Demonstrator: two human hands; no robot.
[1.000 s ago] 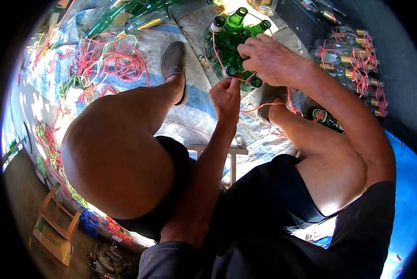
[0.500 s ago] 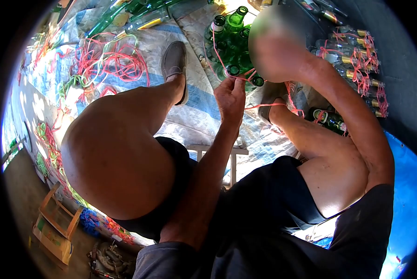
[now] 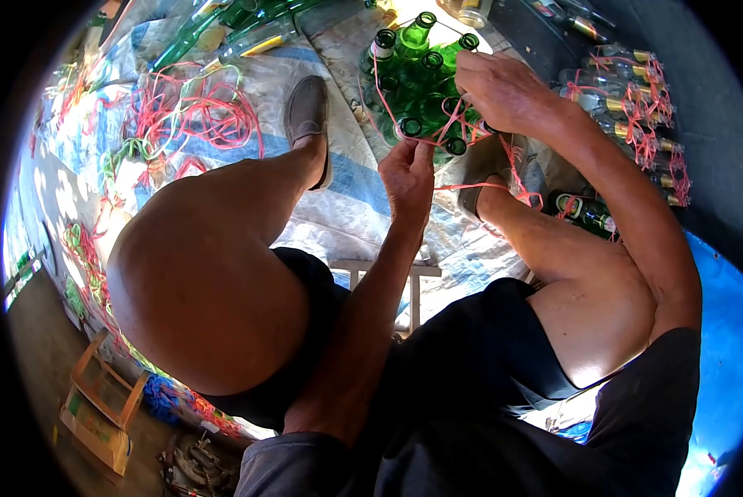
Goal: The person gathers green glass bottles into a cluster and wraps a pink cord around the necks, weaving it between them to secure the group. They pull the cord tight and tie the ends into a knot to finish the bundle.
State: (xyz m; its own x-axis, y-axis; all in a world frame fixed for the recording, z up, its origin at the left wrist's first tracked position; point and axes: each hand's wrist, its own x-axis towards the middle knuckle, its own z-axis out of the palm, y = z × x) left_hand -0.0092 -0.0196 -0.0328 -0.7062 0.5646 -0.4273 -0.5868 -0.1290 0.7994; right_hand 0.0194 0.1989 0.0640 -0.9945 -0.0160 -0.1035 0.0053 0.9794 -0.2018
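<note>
A cluster of upright green glass bottles (image 3: 417, 37) stands between my feet, open mouths facing up. Pink plastic string (image 3: 377, 87) runs around the bottle necks on the left and across the near side. My left hand (image 3: 407, 178) is closed at the near edge of the cluster, pinching the string just below a bottle mouth. Over the right side of the bottles is my right hand (image 3: 504, 91), its fingers curled together around the string; the fingertips are partly hidden. Crossed strands stretch between the two hands, and a loose length trails right past my shin.
Tangled pink and green string (image 3: 193, 116) lies on the tarp (image 3: 338, 199) at left. Tied clear bottles (image 3: 628, 108) are stacked at right, with a green bottle (image 3: 583, 211) near my leg. More bottles (image 3: 255, 37) lie at the top left. A wooden stool (image 3: 98, 414) is at lower left.
The blur over my right hand is gone, so the hand and the bottles beneath it now show. My left hand stays at the near bottle with the string.
</note>
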